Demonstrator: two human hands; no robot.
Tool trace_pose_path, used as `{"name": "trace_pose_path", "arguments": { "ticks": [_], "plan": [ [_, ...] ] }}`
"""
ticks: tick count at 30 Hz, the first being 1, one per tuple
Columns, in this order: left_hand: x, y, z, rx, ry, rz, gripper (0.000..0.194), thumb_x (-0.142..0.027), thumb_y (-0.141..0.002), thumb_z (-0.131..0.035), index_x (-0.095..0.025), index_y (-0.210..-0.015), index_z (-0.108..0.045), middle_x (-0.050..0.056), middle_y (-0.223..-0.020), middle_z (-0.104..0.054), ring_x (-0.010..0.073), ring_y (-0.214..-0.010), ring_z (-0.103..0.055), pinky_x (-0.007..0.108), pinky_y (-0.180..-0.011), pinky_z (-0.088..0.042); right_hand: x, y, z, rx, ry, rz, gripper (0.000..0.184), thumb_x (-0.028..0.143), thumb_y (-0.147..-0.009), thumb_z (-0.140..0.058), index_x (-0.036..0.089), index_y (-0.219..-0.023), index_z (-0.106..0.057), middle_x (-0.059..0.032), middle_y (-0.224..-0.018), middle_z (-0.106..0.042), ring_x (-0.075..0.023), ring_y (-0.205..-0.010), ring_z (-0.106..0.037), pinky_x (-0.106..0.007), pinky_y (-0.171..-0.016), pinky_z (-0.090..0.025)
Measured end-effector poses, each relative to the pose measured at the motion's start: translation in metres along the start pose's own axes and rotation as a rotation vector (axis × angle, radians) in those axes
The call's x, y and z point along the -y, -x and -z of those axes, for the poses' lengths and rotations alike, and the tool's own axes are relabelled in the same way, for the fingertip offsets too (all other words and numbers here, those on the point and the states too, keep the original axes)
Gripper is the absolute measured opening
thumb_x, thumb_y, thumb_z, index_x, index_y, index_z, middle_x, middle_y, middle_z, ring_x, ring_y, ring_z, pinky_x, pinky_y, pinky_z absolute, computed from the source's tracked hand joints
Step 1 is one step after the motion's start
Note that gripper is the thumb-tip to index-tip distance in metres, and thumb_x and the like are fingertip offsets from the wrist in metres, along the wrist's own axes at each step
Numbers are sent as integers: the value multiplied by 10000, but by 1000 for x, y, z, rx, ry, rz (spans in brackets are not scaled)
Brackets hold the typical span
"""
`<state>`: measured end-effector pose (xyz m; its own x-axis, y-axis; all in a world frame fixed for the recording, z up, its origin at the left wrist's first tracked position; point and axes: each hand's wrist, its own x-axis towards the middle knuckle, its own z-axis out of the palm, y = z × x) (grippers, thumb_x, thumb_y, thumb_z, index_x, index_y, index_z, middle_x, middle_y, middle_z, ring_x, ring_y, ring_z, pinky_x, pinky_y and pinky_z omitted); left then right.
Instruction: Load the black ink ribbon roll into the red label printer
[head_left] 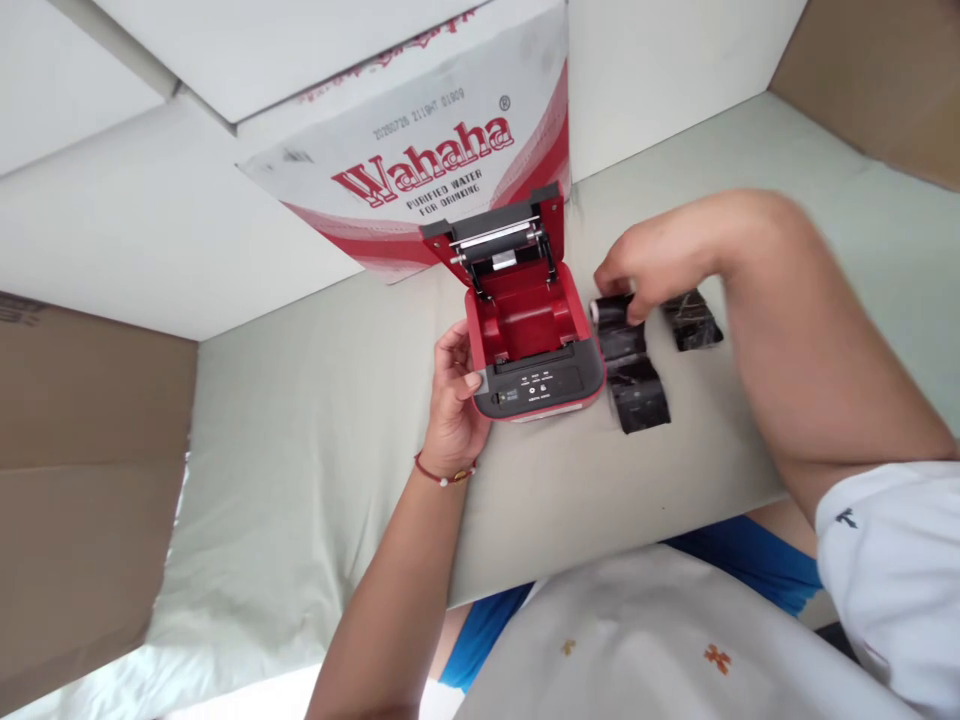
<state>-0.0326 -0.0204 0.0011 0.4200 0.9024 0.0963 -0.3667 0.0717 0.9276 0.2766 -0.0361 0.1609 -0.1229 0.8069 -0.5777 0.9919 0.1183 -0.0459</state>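
A red and dark grey label printer [536,385] stands on the cloth with its lid [502,240] tipped up. Its red inner bay [529,315] shows no roll inside. My left hand [454,400] grips the printer's left side, thumb on the front corner and fingers along the wall. To the right of the printer, my right hand [660,255] pinches a small black roll [616,312] with a pale end. Just below that roll lie shiny black rolls [637,395], apparently in clear wrap. Another black piece [694,322] lies beyond my right hand, partly covered by it.
Behind the printer stands a white and red Wahaha water carton [427,150], close to the raised lid. White boxes [660,80] line the back. Brown cartons [82,500] flank the left and far right. Pale green cloth [285,420] covers the surface, which ends near my lap.
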Motion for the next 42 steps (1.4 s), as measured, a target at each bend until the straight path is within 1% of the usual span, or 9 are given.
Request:
{"name": "trace_pose_path", "arguments": {
  "ticks": [5, 9, 12, 15, 24, 29, 33, 37, 42],
  "plan": [
    [1, 1, 0, 17, 35, -2, 651, -564, -810, -1023, -388, -1392, -789, 9, -1557, -731, 259, -1412, -717, 361, -1174, -616, -63, 53, 11, -141, -327, 227, 495, 449, -961, -896, 256, -1416, -875, 66, -1223, -882, -69, -920, -748, -255, -782, -453],
    [1, 1, 0, 32, 37, -6, 622, -563, -832, -1011, -386, -1385, -788, 10, -1523, -740, 248, -1368, -728, 346, -1134, -623, -41, 65, 17, -295, -455, 506, 433, 459, -1031, -845, 305, -1435, -869, 80, -1151, -871, -42, -839, -715, -221, -701, -431],
    [1, 1, -2, 33, 48, -14, 601, -547, -836, -1007, -390, -1376, -797, 1, -1490, -748, 228, -1339, -733, 325, -1104, -626, 8, 43, 18, -432, -395, 328, 312, 218, -1061, -827, 219, -1368, -880, 35, -1027, -856, -85, -817, -673, -258, -779, -454],
    [-1, 2, -6, 26, 52, -10, 596, -534, -829, -1008, -380, -1367, -803, 10, -1482, -753, 235, -1340, -729, 333, -1102, -630, 44, 16, 11, -422, -336, 242, 253, 203, -1040, -791, 174, -1271, -892, -16, -1015, -847, -144, -836, -680, -304, -786, -447],
    [3, 4, -3, 10, -14, -29, 595, -583, -878, -939, -360, -1403, -769, 43, -1451, -759, 261, -1341, -737, 385, -1132, -629, 81, -5, -7, -433, -192, -29, 318, 234, -1072, -658, 175, -1330, -834, -161, -1293, -845, -316, -1144, -760, -364, -858, -473],
    [2, 21, -11, -142, -389, -397, 527, -635, -1079, -699, -387, -1545, -675, 72, -1639, -646, 323, -1618, -588, 507, -1309, -556, 84, -6, -6, -445, -176, -28, 298, 198, -1049, -677, 193, -1294, -846, -153, -1251, -848, -343, -1135, -770, -378, -847, -476],
    [-12, 33, -21, -59, -856, -781, 532, -489, -1148, -640, -368, -1666, -626, 94, -1674, -613, 338, -1660, -530, 584, -1416, -425, 83, -11, -10, -470, -179, -20, 340, 177, -1032, -697, 212, -1324, -866, -145, -1251, -856, -344, -1137, -771, -382, -855, -478],
    [-21, 35, -27, 25, -1033, -832, 595, -393, -1176, -581, -322, -1762, -510, 115, -1517, -720, 321, -1568, -613, 562, -1365, -479, 75, -5, -6, -454, -229, 100, 326, 180, -1033, -701, 213, -1300, -885, -104, -1233, -874, -282, -1096, -765, -359, -857, -469],
    [-25, 33, -31, -43, -1077, -873, 556, -384, -1155, -589, -316, -1706, -567, 128, -1634, -661, 332, -1593, -593, 606, -1390, -456, 53, 31, 11, -540, -484, 282, 216, 216, -1040, -691, 200, -1064, -905, -40, -978, -866, -188, -861, -723, -342, -832, -502]
  ]
}}
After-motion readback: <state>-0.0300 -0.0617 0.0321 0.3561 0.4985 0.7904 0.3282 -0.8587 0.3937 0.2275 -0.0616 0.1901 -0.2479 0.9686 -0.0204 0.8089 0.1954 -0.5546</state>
